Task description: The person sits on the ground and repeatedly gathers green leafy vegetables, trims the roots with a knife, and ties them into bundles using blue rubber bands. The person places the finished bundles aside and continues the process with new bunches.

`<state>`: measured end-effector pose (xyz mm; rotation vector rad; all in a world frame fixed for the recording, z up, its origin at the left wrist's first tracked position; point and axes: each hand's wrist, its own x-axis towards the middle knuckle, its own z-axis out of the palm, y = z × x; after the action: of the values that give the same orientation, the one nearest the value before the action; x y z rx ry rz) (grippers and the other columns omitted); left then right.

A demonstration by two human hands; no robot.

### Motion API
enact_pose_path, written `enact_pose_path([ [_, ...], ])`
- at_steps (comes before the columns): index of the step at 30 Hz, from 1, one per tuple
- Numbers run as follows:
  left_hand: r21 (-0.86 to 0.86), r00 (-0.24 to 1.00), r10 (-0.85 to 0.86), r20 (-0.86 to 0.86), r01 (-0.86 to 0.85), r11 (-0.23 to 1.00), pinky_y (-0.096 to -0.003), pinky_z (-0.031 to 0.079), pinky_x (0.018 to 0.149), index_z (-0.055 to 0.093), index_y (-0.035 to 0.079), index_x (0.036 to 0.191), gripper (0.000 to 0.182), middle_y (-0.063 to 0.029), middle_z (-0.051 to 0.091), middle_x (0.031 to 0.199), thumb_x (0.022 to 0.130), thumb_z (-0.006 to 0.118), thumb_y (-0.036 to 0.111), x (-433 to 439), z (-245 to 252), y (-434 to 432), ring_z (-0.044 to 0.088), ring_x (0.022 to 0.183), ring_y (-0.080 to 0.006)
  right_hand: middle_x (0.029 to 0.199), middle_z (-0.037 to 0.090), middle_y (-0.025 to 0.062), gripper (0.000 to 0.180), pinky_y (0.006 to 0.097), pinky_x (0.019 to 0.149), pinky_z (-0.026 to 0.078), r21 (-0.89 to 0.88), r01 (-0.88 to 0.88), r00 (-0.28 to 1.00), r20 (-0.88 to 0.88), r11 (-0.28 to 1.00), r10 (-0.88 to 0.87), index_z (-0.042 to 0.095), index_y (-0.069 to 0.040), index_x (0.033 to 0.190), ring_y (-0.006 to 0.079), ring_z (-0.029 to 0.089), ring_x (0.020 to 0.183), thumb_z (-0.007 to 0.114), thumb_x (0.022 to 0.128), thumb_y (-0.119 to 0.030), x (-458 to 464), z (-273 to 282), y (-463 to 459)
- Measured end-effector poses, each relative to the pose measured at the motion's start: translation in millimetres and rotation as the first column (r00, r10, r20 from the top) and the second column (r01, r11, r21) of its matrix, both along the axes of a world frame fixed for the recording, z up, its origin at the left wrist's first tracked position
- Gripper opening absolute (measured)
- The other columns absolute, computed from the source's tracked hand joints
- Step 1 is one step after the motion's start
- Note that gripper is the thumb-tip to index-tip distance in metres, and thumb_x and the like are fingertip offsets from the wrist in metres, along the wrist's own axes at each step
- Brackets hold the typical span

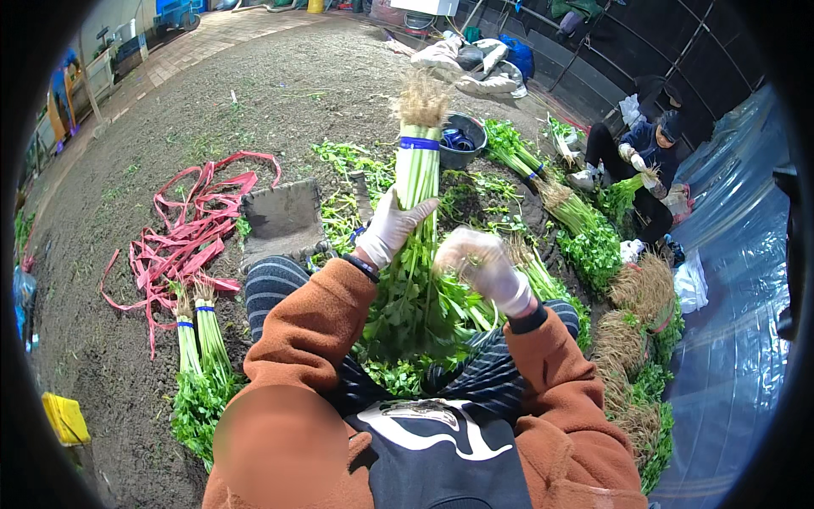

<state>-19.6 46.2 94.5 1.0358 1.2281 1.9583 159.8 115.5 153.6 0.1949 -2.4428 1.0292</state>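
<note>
My left hand (pixel 395 226), in a white glove, grips a bunch of leafy celery (pixel 416 168) by its stalks. The bunch is upside down, its pale roots (pixel 422 105) at the top and its leaves hanging between my knees. A blue band (pixel 420 143) circles the stalks just below the roots. Close to the right of the leaves is my right hand (pixel 486 267), gloved too and blurred by motion. Its fingers look curled; whether anything is in them cannot be made out. Loose celery stalks and leaves (pixel 400 378) lie beneath both hands.
A dark bucket (pixel 463 141) holding blue rolls stands ahead. Left lie tangled pink straps (pixel 197 216), a grey mat (pixel 283 216) and banded celery bunches (pixel 203 369). More bunches (pixel 582 235) and root-up bundles (pixel 620 343) line the right, near a seated person (pixel 642 156) and plastic sheeting (pixel 725 254).
</note>
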Motion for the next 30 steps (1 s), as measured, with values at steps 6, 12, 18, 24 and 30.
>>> enact_pose_path([
  [6,-0.030,0.595,0.247,-0.765,-0.415,0.909,-0.0430,0.040,0.101,0.037,0.007,0.139,0.090,-0.0202,0.049,0.130,0.063,0.082,0.019,61,-4,-2,0.049,0.120,-0.0367,0.130,0.053,0.0136,0.069,0.0385,0.104,0.039,-0.909,-0.010,0.922,-0.169,0.416,-0.349,0.040,0.000,0.139,0.0240,0.052,0.119,0.060,0.091,-0.045,-43,-57,44],
  [12,-0.217,0.579,0.153,-0.801,-0.519,0.827,-0.0573,0.008,0.114,0.041,0.011,0.140,0.056,-0.0090,0.039,0.146,0.093,0.054,0.038,52,-53,-43,0.025,0.140,-0.0354,0.104,0.062,0.0144,0.060,0.0423,0.088,0.048,-0.930,-0.332,0.703,-0.357,0.161,-0.615,0.053,-0.005,0.118,0.0297,0.060,0.094,0.049,0.090,-0.057,-4,-47,82],
  [18,0.086,0.683,0.603,-0.412,-0.630,0.772,-0.0346,0.042,0.097,0.060,0.004,0.114,0.024,-0.0118,0.063,0.113,0.097,0.054,0.020,6,-85,-35,0.058,0.104,-0.0263,0.097,0.061,0.0145,0.061,0.0427,0.081,0.047,-0.831,-0.491,0.643,-0.547,0.260,-0.536,0.054,-0.006,0.115,0.0283,0.057,0.085,0.049,0.088,-0.060,26,-40,93],
  [24,0.242,0.599,0.210,-0.773,-0.027,0.970,-0.0375,0.051,0.085,0.063,0.007,0.108,0.028,-0.0130,0.066,0.105,0.081,0.071,0.009,71,-25,-10,0.063,0.097,-0.0315,0.098,0.063,0.0158,0.063,0.0448,0.083,0.048,-0.830,-0.478,0.662,-0.556,0.287,-0.502,0.056,-0.005,0.118,0.0291,0.060,0.085,0.058,0.085,-0.059,26,-43,85],
  [30,-0.047,0.665,0.024,-0.747,-0.088,0.995,-0.0348,0.049,0.088,0.064,0.009,0.112,0.028,-0.0145,0.066,0.108,0.084,0.065,0.008,58,-38,-9,0.063,0.100,-0.0288,0.105,0.065,0.0166,0.057,0.0415,0.086,0.049,-0.883,-0.343,0.715,-0.467,0.322,-0.521,0.053,-0.005,0.120,0.0286,0.062,0.091,0.056,0.089,-0.052,19,-52,81],
])
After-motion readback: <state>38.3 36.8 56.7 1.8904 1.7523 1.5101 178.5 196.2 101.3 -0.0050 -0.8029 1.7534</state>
